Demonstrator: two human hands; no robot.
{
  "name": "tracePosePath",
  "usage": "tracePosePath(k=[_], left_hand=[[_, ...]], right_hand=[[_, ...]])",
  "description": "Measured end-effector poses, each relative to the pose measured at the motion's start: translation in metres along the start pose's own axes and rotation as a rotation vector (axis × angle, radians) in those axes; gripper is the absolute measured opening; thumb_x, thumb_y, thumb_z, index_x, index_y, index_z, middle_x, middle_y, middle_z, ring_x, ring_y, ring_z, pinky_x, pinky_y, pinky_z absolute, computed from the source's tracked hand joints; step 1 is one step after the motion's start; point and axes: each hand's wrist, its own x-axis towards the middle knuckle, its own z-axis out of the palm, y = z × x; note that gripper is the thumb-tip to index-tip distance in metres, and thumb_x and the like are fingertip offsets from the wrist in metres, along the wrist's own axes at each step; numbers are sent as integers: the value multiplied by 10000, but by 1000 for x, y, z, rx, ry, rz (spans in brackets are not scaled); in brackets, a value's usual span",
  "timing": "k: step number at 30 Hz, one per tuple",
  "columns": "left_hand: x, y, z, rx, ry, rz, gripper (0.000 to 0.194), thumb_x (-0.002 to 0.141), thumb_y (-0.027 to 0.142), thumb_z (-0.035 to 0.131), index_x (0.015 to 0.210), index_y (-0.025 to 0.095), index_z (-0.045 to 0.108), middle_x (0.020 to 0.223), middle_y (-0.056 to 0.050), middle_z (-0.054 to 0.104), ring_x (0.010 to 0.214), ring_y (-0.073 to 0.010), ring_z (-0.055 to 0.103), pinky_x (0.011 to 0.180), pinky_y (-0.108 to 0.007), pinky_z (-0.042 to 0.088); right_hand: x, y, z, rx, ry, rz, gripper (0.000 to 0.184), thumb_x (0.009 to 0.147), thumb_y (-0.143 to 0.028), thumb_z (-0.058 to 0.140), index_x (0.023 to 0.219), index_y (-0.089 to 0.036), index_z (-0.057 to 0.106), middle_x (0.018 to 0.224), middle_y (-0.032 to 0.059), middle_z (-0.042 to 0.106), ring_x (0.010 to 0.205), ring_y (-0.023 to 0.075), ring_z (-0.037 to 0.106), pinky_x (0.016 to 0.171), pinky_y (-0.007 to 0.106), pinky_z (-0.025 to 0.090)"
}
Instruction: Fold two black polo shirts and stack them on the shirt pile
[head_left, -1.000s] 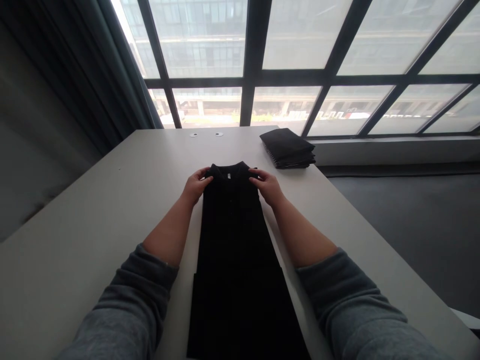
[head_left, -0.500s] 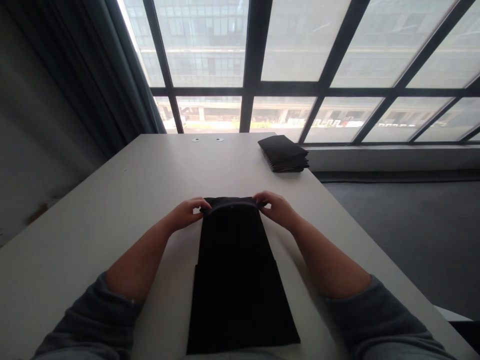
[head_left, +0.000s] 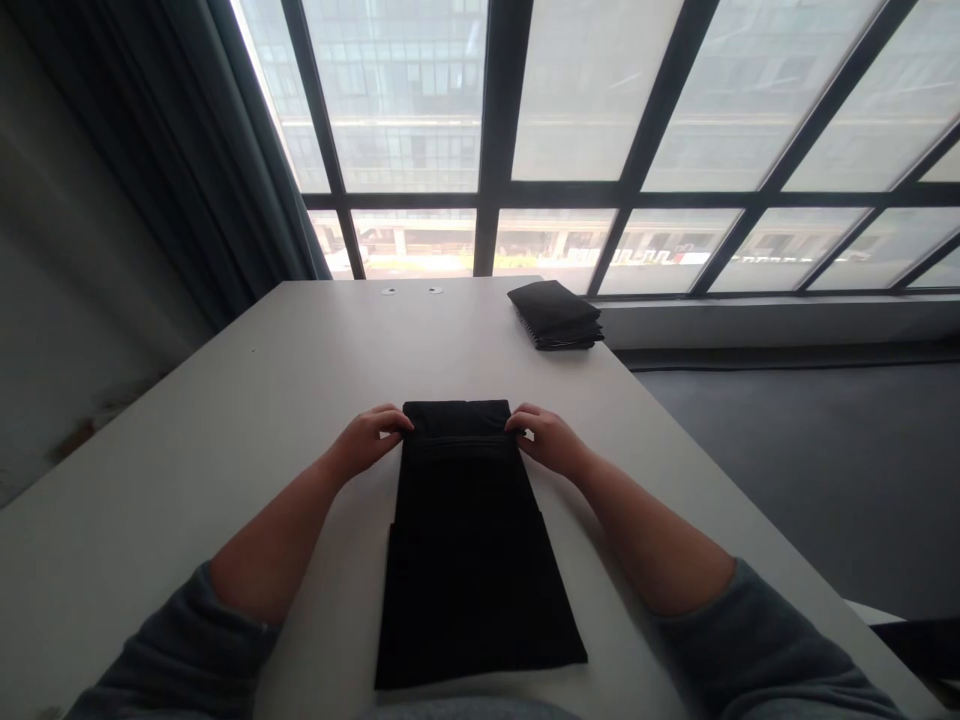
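A black folded garment (head_left: 472, 560) lies lengthwise on the white table in front of me. Its far end is turned over toward me in a narrow band (head_left: 457, 417). My left hand (head_left: 371, 437) pinches the left edge of that band between thumb and fingers. At the right edge, my right hand (head_left: 546, 437) has its fingertips closed on the cloth in the same way. The near half of the garment is slightly wider and lies flat, close to my body. Whether it is a shirt or trousers I cannot tell.
A stack of folded black cloth items (head_left: 556, 312) sits at the table's far right edge. Two round cable holes (head_left: 435, 291) are set in the white table (head_left: 322, 350) near the window (head_left: 555, 240). A dark curtain (head_left: 247, 180) hangs at the left.
The far end of the garment, lifted and curved before, now lies flatter as a folded band nearer me. Both hands have come slightly toward me with it. The view has tilted a little.
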Motion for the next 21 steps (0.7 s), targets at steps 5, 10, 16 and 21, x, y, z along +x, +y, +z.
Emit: tracePosePath(k=[5, 10, 16, 21], left_hand=[[-4, -5, 1, -26, -129, -24, 164, 860, 236, 606, 922, 221, 757, 978, -38, 707, 849, -157, 680, 804, -276, 571], [-4, -7, 0, -131, -47, -40, 118, 878, 245, 640, 933, 205, 736, 969, -46, 694, 847, -157, 661, 775, -268, 551], [-5, -3, -2, -32, -237, -30, 167, 850, 219, 606, 915, 212, 760, 961, -44, 716, 827, -159, 670, 760, -256, 546], [-3, 6, -5, -6, -316, -66, 315, 844, 199, 530, 1020, 220, 790, 1022, -44, 773, 948, -189, 716, 864, -280, 566]], right_hand=[[-2, 1, -2, 6, -81, 4, 262, 814, -46, 549, 955, -199, 709, 982, 41, 680, 836, 159, 647, 808, 276, 511], [-2, 0, -6, 51, -32, -21, 217, 809, -76, 552, 927, -203, 683, 942, 34, 674, 826, 160, 640, 807, 278, 504], [-3, 1, -7, 38, -183, -22, 283, 761, -42, 543, 944, -199, 691, 955, 31, 673, 833, 161, 630, 790, 270, 492], [0, 4, -10, 13, -155, -11, 380, 730, -5, 500, 960, -202, 731, 1014, 50, 711, 958, 193, 656, 903, 305, 512]])
